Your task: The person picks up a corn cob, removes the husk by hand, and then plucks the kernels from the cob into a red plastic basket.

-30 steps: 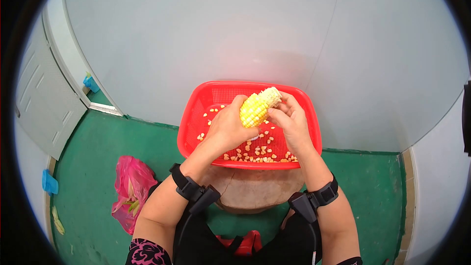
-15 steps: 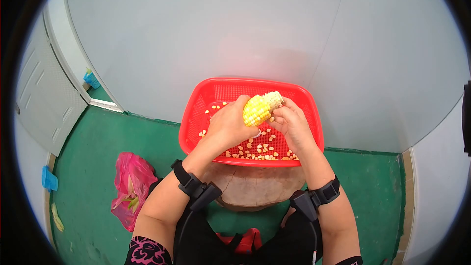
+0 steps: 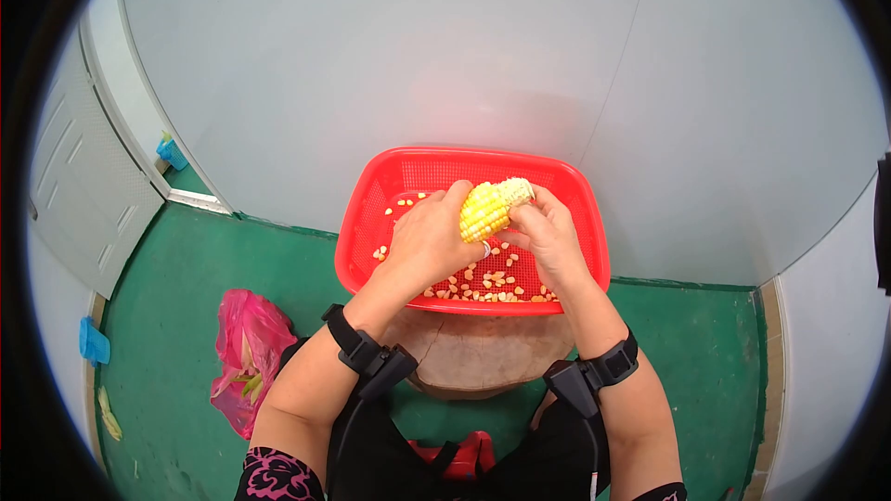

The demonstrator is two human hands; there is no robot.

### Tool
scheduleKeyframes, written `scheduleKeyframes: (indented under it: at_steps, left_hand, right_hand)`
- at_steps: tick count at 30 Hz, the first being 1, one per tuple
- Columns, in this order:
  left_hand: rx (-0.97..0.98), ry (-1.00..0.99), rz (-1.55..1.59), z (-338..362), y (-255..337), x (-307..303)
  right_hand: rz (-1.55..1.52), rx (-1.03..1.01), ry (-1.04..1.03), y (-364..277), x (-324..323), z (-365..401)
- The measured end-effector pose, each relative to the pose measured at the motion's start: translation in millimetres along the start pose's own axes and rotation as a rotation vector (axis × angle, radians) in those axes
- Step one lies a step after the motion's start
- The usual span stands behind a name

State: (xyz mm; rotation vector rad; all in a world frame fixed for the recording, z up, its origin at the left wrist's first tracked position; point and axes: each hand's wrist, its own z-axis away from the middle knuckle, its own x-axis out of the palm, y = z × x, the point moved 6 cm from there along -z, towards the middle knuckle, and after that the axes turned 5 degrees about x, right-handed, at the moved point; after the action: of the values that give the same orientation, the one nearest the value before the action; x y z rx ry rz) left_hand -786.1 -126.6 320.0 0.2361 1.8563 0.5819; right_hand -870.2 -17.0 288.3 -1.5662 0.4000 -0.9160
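Observation:
My left hand [image 3: 434,234] is wrapped round the thick yellow end of an ear of corn [image 3: 484,211], with a ring showing on one finger. The ear's right end is a pale bare stretch of cob. At that stripped end my right hand [image 3: 549,237] has its fingers bent against the ear, by the edge of the remaining kernels; whether a loose kernel is pinched there is hidden. Both hands are above a red plastic basket [image 3: 371,181] with mesh sides. Loose corn kernels [image 3: 497,280] lie scattered on its bottom, mostly along the near side.
The basket stands on a round wooden stump [image 3: 483,353] between my knees, close to a grey wall [image 3: 418,46]. A pink plastic bag [image 3: 251,343] with husks sits on the green floor [image 3: 176,269] at left. One husk [image 3: 109,413] lies farther left, below a blue container [image 3: 93,340].
My right hand has shifted slightly at the stripped end, and its fingers now press closer against the ear. The left hand keeps its hold, and the ear has tilted a little.

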Motion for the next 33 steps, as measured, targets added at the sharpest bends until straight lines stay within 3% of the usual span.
scheduleKeyframes:
  at_steps: [2, 4, 8, 13, 20, 31, 33]
  left_hand:
    - [-0.056, -0.065, 0.098, -2.7, -5.0, 0.0]
    - [-0.008, -0.003, 0.028, -2.0, -1.0, -4.4]
    - [0.022, 0.048, -0.037, 0.6, -0.5, -3.7]
    - [0.131, 0.128, -0.193, 5.2, 6.9, -1.9]
    - [0.273, 0.215, -0.242, 5.3, 9.5, 0.2]
    - [0.061, 0.039, -0.076, 1.2, -4.1, 1.8]
    - [0.006, -0.022, -0.015, 0.4, -4.9, 1.5]
  right_hand:
    - [0.006, -0.026, -0.022, 0.4, 0.9, -1.3]
    - [0.014, -0.082, -0.050, -0.7, 3.4, -0.8]
    - [-0.091, 0.037, -0.023, 2.5, 0.6, -2.2]
    - [0.039, 0.092, 0.017, 5.8, -3.6, -1.7]
    - [-0.016, 0.036, -0.016, 5.7, -2.3, -1.0]
    - [-0.040, 0.169, -0.029, 0.0, 2.6, 4.3]
    - [0.057, 0.089, -0.019, 3.4, 2.3, 2.3]
